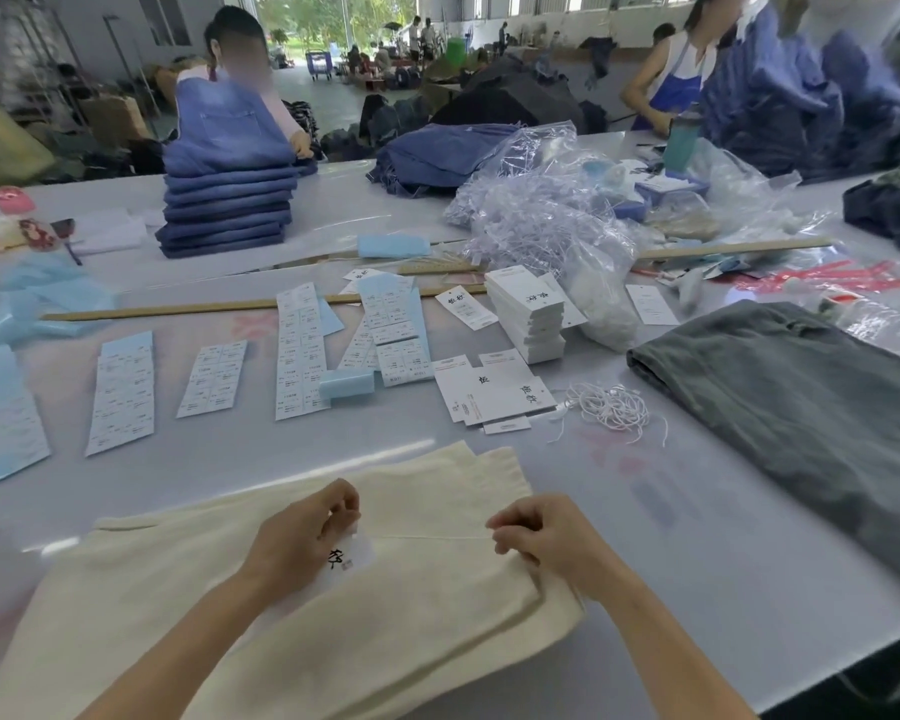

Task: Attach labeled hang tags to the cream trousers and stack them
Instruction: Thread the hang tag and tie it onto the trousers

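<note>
The cream trousers (292, 610) lie folded on the table before me. My left hand (302, 537) pinches the hang tag (345, 558) steady against them, while my right hand (536, 532) pinches the white string (427, 537), pulling it taut, probably to cinch the loop.

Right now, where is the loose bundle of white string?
Head view, right of centre: the white string bundle lies on the table, between the hang tags and grey garment.

Daylit factory hall, long grey table (697, 563), open doorway (333, 23) behind.
</note>
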Available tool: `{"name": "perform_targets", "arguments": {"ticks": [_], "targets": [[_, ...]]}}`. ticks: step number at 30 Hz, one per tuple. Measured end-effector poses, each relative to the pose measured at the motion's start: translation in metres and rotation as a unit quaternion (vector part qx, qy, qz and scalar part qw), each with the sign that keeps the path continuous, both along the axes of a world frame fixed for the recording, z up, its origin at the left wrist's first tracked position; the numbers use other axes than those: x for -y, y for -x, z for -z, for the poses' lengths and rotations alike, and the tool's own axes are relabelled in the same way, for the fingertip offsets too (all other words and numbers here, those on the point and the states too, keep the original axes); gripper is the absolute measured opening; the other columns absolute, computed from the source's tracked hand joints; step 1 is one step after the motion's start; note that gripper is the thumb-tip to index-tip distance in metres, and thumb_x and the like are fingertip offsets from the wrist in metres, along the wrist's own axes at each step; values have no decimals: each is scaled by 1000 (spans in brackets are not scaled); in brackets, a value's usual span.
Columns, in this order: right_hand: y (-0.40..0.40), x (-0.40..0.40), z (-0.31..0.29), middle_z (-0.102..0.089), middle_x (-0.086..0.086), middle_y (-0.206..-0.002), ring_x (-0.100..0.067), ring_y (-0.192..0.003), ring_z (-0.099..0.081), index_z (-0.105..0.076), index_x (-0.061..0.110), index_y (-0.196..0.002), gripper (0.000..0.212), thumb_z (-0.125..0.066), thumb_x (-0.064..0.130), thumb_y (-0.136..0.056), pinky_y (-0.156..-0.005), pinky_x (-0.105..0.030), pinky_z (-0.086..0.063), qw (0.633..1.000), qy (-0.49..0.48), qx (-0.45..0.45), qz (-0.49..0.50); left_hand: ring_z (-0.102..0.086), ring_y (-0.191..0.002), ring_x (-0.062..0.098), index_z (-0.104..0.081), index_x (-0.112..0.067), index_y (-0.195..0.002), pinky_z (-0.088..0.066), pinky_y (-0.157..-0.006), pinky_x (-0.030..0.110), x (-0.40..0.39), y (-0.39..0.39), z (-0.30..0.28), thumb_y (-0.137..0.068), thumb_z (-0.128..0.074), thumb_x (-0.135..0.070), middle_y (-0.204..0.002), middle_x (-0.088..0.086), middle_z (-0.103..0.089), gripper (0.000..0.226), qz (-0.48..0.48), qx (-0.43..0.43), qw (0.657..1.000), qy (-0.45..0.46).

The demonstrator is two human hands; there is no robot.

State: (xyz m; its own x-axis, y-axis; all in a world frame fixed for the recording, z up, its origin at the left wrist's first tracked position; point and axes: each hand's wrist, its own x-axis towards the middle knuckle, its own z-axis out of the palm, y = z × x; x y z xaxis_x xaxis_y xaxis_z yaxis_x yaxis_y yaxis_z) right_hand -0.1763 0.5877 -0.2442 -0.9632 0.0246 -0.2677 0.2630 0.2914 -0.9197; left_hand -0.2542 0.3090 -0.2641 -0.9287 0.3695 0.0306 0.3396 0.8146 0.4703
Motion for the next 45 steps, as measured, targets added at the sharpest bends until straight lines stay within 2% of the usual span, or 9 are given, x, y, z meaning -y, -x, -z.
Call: {"name": "perform_targets", "arguments": {"ticks": [7,13,18,25,31,35,38,40,45], "targets": [[10,-4,4,-64,-3,-61,-10,-49,-59,-66,12,-71,24,-58,-8,-83,-47,-17,-44,996,-61,-35,52,-62,-79,22,-60,-9,-67,-46,-68,29,-26,-10,5,-61,-81,4,-95,8,-63,26,111,-174,978,36],[23,2,8,-67,-4,-62,-12,-50,-64,-62,13,-72,22,-56,0,-88,-46,-20,-45,997,-51,-45,26,-63,-61,5,-56,-10,-71,-45,-56,16,-98,-21,-2,-85,-59,3,-96,6,-69,19,63,210,937,-271],[42,-4,15,-62,9,-68,-1,-60,-56,-59,17,-71,19,-60,7,-87,-60,-8,-41,981,-165,-87,59,-60,-56,16,-48,-5,-74,-47,-55,25,-110,-20,7,-89,-51,6,-71,14,-67,19,30,277,899,-338],[90,-50,-2,-66,-4,-64,-14,-50,-61,-62,-2,-89,14,-50,4,-94,-56,-27,-51,961,-61,-90,254,-56,-53,20,-45,-4,-82,-46,-52,27,-101,-9,12,-95,-47,-1,-65,11,-66,14,-3,299,887,-350],[111,-90,-24,-47,-18,-135,-36,-122,-44,-43,5,-136,46,-51,10,-91,-97,-39,-35,876,-400,-101,250,-51,-50,15,-45,-8,-85,-43,-53,22,-96,-1,16,-98,-45,-7,-60,1,-63,13,-4,296,909,-293],[70,-18,1,-66,-1,-111,-17,-108,-60,-62,10,-120,33,-60,6,-88,-94,-17,-41,971,-187,-145,-35,-50,-51,17,-44,-8,-86,-41,-52,22,-92,1,18,-98,-43,-5,-58,1,-61,13,11,298,906,-299],[54,15,23,-65,7,-112,-10,-111,-55,-59,23,-126,45,-68,26,-82,-98,-20,-38,931,-265,-101,-231,-48,-47,13,-44,-8,-86,-39,-50,21,-90,1,19,-98,-41,-3,-53,-2,-59,14,14,283,909,-306],[58,11,24,-70,2,-106,-14,-104,-55,-67,20,-114,30,-65,26,-84,-94,-24,-38,901,-344,-126,-234,-44,-46,11,-44,-9,-85,-35,-50,20,-87,1,20,-98,-42,-3,-50,-4,-55,15,2,276,911,-308],[63,-16,12,-56,23,-49,3,-55,-50,-73,12,-78,8,-67,15,-84,-63,-15,-38,959,-228,-112,-123,-44,-50,11,-45,-9,-83,-38,-54,19,-81,-1,24,-98,-43,-4,-49,-6,-49,16,-22,281,902,-326]]}}
